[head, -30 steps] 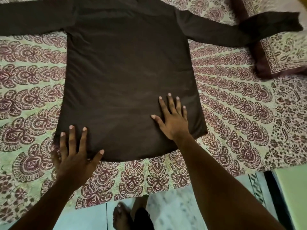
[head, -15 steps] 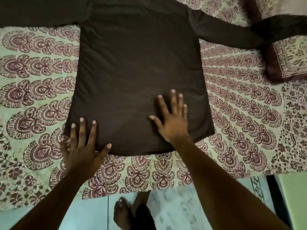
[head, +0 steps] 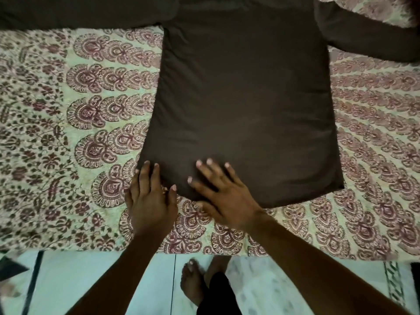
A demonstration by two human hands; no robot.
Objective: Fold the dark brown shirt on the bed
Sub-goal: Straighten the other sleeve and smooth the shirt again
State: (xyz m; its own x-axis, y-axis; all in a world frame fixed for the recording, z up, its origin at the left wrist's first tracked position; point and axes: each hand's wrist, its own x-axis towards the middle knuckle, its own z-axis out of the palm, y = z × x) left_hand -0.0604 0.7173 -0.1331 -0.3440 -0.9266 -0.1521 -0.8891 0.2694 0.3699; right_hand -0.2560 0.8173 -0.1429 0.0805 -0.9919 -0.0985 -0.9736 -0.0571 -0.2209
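The dark brown shirt (head: 245, 96) lies flat on the patterned bedsheet (head: 68, 114), hem toward me, with both long sleeves spread out to the sides at the top. My left hand (head: 150, 198) rests at the hem's near-left corner, fingers together, fingertips touching the fabric edge. My right hand (head: 222, 194) lies flat with fingers spread on the hem just right of the left hand. Neither hand grips the cloth. The collar is out of view above.
The bed's near edge (head: 204, 252) runs across below my hands. Beneath it are a pale tiled floor (head: 91, 283) and my bare feet (head: 195, 285).
My right hand has slid left along the hem and now lies close beside the left hand. The view has shifted, so the shirt sits further right in frame.
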